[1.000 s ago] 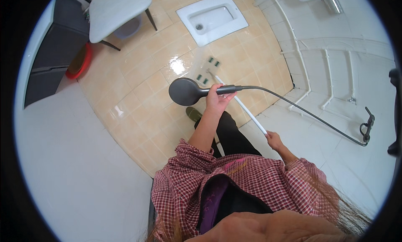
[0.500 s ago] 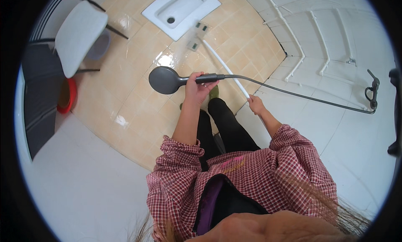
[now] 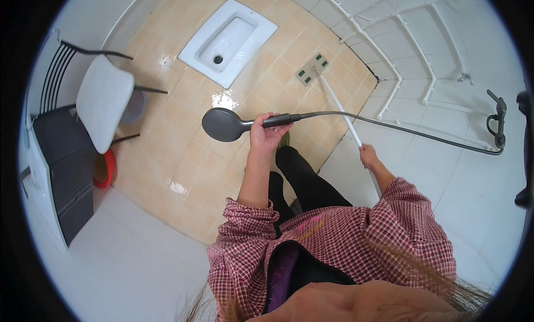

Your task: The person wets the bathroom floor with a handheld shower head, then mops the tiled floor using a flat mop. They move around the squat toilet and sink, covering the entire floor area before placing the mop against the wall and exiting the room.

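My left hand (image 3: 265,134) is wrapped round the handle of a dark grey shower head (image 3: 222,125), its round head pointing left over the floor. A grey hose (image 3: 389,128) runs from the handle to the wall tap at the right. Closed on the white pole of a floor brush (image 3: 340,106) is my right hand (image 3: 367,156). The brush's flat, pale head (image 3: 312,69) with dark green patches rests on the tiles, right of the white squat toilet (image 3: 207,59). The pole passes beneath the hose.
Beige floor tiles (image 3: 183,149) shine wet in places. At the left stand a chair with a white seat (image 3: 105,102), a dark grey panelled thing (image 3: 64,166) and a red basin (image 3: 109,171). White pipes (image 3: 389,66) and a wall tap (image 3: 499,121) line the right wall.
The brush head has moved right, away from the toilet, and is now sharp instead of blurred. My right hand has shifted right and slightly down with the pole. The view has also shifted.
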### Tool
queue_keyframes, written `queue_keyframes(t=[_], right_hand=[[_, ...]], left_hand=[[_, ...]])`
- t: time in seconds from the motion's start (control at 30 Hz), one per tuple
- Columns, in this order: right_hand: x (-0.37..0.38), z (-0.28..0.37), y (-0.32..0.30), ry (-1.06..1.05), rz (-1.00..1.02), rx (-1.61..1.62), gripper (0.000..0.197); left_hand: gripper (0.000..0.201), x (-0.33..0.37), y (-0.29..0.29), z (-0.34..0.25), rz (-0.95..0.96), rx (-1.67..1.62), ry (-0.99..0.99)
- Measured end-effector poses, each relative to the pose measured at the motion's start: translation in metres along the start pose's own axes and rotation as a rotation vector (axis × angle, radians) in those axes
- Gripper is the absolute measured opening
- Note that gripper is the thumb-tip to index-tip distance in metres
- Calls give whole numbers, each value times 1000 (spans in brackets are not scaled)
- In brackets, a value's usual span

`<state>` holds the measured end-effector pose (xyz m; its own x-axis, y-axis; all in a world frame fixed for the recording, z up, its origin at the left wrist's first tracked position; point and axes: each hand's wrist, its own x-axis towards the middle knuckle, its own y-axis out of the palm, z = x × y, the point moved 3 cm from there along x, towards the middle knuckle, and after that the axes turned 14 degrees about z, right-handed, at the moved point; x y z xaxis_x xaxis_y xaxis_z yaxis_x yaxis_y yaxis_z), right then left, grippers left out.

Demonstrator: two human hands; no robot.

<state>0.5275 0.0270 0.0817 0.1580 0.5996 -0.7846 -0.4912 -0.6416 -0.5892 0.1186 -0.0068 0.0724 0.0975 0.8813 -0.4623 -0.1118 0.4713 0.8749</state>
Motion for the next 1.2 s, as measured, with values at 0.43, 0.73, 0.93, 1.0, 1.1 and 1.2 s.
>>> queue_keyframes(t=[0.43,0.73,0.93,1.0,1.1,1.2], right_hand=[[18,88,-9,-355,10,-258,22],[-54,-19,-30,-92,-110,-265,21],[-1,13,-34,-208,-79,-332,17],[6,23,-30,-239,-106,-415,18],[11,40,-25,-239,-75,-439,18],[16,63,-16,-201,-28,-376,16]], left_hand=[[9,-5,28,-13,88,-4,86],[9,-9,19,-9,61,-27,73],[10,-4,21,-8,101,-20,94],[10,0,20,-7,59,-39,113],[10,9,20,-8,57,-15,104],[11,21,23,-12,104,56,66]])
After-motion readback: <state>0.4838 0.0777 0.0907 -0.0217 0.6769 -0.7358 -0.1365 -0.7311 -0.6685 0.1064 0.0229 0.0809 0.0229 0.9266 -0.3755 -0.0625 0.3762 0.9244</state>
